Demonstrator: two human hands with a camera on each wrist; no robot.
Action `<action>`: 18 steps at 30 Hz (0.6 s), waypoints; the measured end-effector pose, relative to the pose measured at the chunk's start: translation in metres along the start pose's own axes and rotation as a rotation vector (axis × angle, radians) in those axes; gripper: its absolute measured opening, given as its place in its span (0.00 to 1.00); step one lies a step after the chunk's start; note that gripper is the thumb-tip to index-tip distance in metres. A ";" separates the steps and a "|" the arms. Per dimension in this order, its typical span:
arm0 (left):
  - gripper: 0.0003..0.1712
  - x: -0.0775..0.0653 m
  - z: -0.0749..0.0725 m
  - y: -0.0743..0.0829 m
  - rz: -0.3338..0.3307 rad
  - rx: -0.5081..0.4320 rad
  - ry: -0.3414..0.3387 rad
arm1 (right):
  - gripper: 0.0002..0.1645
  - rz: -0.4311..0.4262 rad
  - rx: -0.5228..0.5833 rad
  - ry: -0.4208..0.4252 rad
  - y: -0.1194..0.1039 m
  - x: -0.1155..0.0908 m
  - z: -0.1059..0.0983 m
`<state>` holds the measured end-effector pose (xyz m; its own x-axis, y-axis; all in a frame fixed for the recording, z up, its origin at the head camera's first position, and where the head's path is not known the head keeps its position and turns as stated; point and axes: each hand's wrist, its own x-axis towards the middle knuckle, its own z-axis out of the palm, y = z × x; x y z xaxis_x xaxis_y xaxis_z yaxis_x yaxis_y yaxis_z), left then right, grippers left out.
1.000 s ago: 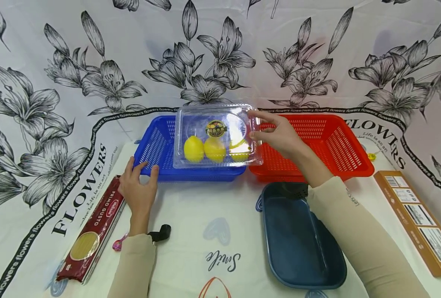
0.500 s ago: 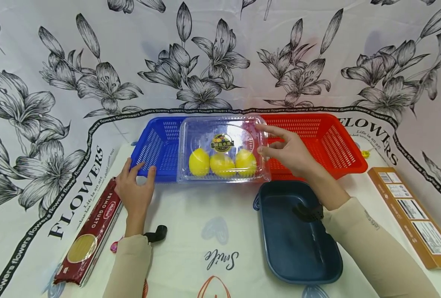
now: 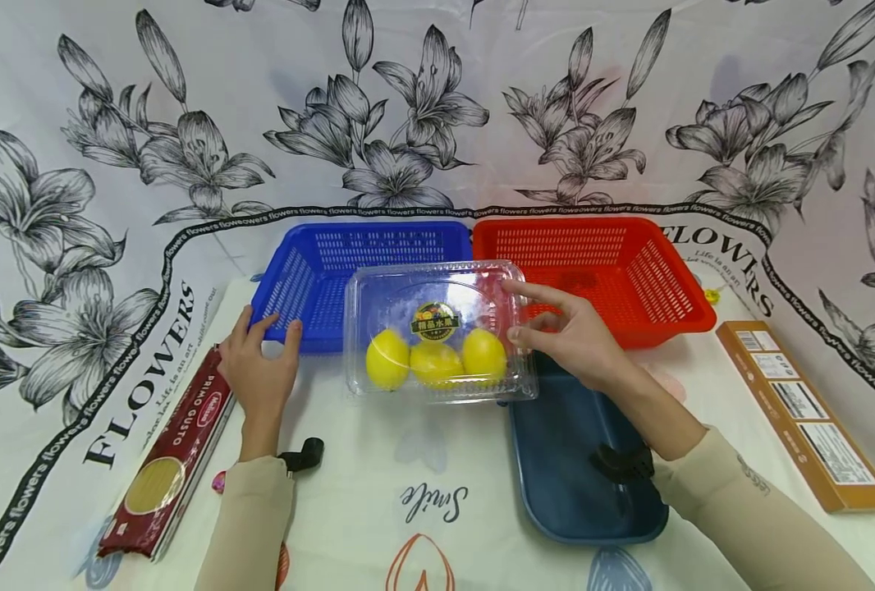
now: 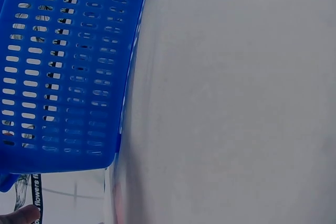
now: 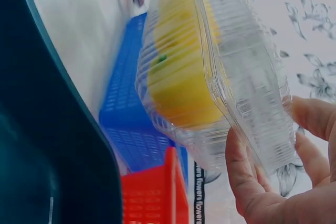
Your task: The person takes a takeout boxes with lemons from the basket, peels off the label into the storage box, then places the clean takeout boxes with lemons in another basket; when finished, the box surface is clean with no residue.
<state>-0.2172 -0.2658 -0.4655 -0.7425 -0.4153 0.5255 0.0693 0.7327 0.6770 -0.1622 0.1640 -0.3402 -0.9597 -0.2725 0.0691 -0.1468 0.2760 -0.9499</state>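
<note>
My right hand (image 3: 578, 336) grips the right end of a clear plastic clamshell box (image 3: 423, 287), thumb and fingers on opposite faces in the right wrist view. Several yellow lemon-like fruits (image 3: 388, 359) lie along the box's near side. The box is held tilted, overlapping the front of the blue basket (image 3: 300, 271) and the near end of the dark blue tub (image 3: 585, 460) in the head view. At the basket's front left corner, my left hand (image 3: 260, 377) rests with fingers spread near the rim; it holds nothing, and only a fingertip (image 4: 23, 216) shows in the left wrist view.
A red basket (image 3: 593, 283) stands right of the blue one. To the left lies a red spaghetti packet (image 3: 164, 468), with a small pink item (image 3: 219, 482) beside it. A long brown box (image 3: 807, 419) lies far right, and a small yellow item (image 3: 712, 295) beyond the red basket.
My right hand has brought the clamshell box nearer to me, from above the blue basket to in front of it. My left hand stays at the basket's corner.
</note>
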 end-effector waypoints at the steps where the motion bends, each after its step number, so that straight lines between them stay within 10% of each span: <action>1: 0.33 0.000 0.000 0.000 0.000 -0.002 0.001 | 0.37 0.000 0.001 -0.006 0.001 -0.002 0.001; 18: 0.34 0.002 0.002 0.001 -0.008 -0.012 0.008 | 0.35 -0.025 -0.033 -0.086 0.018 -0.038 0.036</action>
<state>-0.2199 -0.2652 -0.4644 -0.7380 -0.4254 0.5238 0.0715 0.7226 0.6876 -0.1200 0.1461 -0.3714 -0.9319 -0.3569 0.0647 -0.1793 0.2981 -0.9375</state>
